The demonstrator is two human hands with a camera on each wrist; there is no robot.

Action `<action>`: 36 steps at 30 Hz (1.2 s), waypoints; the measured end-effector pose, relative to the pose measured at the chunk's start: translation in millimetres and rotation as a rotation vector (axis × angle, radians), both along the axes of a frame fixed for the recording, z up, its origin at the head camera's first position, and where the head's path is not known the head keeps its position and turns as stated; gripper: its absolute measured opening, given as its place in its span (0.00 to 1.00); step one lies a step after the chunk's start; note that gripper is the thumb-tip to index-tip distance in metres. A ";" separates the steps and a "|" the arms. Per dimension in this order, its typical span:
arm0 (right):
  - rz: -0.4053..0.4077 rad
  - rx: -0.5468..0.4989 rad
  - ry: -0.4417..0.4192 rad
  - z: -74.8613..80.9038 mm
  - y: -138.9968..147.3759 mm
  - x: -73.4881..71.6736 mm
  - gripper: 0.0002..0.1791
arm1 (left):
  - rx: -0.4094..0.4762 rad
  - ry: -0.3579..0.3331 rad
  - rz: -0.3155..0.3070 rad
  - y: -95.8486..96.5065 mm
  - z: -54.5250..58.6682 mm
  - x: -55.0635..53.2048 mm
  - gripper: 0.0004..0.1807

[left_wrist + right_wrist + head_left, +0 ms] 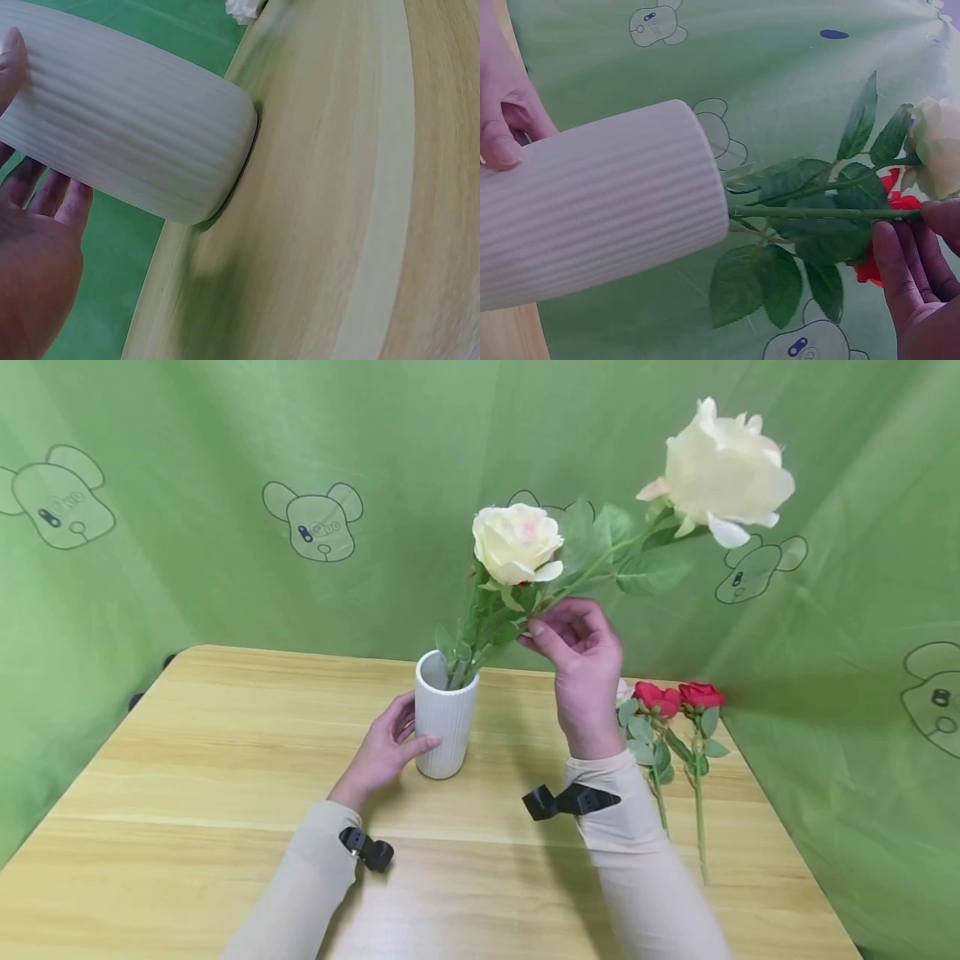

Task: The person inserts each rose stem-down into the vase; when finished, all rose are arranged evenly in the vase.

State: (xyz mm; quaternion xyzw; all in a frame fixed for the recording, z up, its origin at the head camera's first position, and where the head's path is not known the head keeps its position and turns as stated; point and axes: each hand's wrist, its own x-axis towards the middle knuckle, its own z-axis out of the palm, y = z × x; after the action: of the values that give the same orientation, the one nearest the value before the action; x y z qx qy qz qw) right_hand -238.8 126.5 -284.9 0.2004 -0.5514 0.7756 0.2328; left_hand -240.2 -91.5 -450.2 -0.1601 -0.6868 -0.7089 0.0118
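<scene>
A white ribbed vase (pixel 446 731) stands near the table's back edge. My left hand (pixel 386 747) holds it from the left, thumb across the front and fingers round the far side. With thumb and fingertips, my right hand (pixel 588 668) pinches the green stem (pixel 825 213) of a large cream rose (pixel 723 472). That stem slants down into the vase mouth, and its bloom leans far to the right. Another cream rose (pixel 517 543) rises from the vase. Behind the leaves, a red bloom (pixel 904 201) shows partly in the right wrist view. The stem ends are hidden inside the vase.
Two red roses (pixel 702 695) with leafy stems and a pale rose (pixel 624 692) lie at the table's right side, partly behind my right arm. A green curtain (pixel 420 435) printed with bear faces surrounds the wooden table (pixel 187 760).
</scene>
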 end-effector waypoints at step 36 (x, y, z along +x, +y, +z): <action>-0.007 0.607 -0.229 -42.3 -6.3 -12.9 0.09 | -0.007 0.003 0.014 1.9 -1.1 0.5 0.41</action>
State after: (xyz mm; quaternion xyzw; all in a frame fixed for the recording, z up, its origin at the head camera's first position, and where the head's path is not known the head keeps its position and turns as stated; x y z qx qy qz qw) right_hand -251.6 120.2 -327.2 0.1703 -0.7809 0.5924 0.1014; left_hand -239.8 -89.6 -451.3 -0.1564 -0.6904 -0.7061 0.0171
